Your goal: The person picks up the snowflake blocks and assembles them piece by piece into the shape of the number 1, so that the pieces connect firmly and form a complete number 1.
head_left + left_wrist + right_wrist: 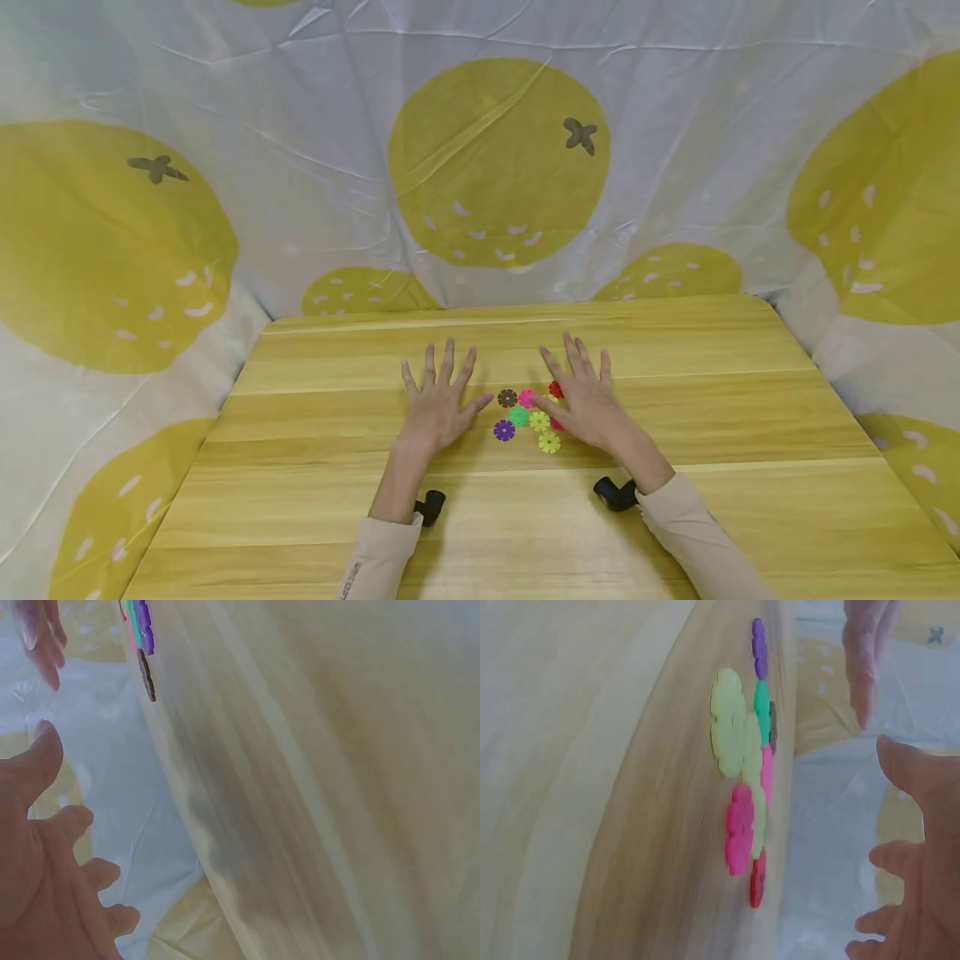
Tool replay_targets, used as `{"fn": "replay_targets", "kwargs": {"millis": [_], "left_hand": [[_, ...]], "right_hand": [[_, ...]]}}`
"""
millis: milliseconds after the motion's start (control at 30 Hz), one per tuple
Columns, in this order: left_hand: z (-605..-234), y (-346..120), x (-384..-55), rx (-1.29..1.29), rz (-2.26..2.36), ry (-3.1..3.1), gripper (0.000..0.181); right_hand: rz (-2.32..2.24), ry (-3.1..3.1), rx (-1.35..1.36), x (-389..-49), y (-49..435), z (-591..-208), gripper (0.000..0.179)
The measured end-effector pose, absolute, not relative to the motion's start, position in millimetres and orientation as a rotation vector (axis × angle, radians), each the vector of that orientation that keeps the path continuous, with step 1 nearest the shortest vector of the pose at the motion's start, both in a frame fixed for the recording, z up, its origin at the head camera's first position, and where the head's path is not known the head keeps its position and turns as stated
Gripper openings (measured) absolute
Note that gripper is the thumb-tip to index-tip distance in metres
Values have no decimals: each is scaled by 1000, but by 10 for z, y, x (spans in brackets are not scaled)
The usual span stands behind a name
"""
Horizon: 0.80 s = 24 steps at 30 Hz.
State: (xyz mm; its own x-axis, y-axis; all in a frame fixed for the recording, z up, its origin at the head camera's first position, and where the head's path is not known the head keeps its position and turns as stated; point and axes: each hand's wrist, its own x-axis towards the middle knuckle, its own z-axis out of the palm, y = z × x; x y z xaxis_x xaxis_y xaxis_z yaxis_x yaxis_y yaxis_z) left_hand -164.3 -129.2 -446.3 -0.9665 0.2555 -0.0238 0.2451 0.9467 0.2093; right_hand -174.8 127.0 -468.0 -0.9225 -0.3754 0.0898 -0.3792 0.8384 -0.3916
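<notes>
Several flat notched plastic discs lie in a loose cluster on the wooden table [315,475]. Among them are a purple disc [504,430], a brown disc [507,398], a green disc [519,416], a yellow disc [550,442] and a red disc [555,389]. My left hand [437,408] is spread palm down to the left of the cluster, holding nothing. Over the cluster's right side hovers my right hand [592,408], fingers spread, hiding part of a pink disc [739,829]. Both wrist views show a gap between palm and table.
Black curved pieces, one near the left wrist [431,507] and one near the right wrist [617,494], jut out below the forearms. A white cloth with yellow fruit prints [498,162] hangs behind the table's far edge and along its sides.
</notes>
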Motion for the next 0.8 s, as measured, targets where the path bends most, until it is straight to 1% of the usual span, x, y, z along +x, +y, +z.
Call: {"fn": "replay_targets", "kwargs": {"millis": [133, 267, 333, 433, 567, 800], "left_hand": [[-4480, -1309, -1636, 431, 414, 2991, 77], [-4492, -1336, -1604, 489, 657, 2879, 75], [-4495, -1344, -1585, 520, 787, 2818, 71], [-4506, -1339, -1567, 552, 969, 2722, 60], [-4536, -1303, -1563, 566, 1098, 2626, 46], [-4557, -1224, -1563, 533, 1112, 2590, 38]], "right_hand": [[742, -3009, 615, -1759, 1356, -4681, 80], [922, -3004, 636, -1774, 1457, -4699, 76], [1023, -2989, 656, -1777, 1513, -4717, 73], [1187, -2955, 684, -1784, 1584, -4743, 68], [1373, -2919, 659, -1801, 1651, -4771, 60], [1584, -2873, 617, -1827, 1747, -4827, 44]]}}
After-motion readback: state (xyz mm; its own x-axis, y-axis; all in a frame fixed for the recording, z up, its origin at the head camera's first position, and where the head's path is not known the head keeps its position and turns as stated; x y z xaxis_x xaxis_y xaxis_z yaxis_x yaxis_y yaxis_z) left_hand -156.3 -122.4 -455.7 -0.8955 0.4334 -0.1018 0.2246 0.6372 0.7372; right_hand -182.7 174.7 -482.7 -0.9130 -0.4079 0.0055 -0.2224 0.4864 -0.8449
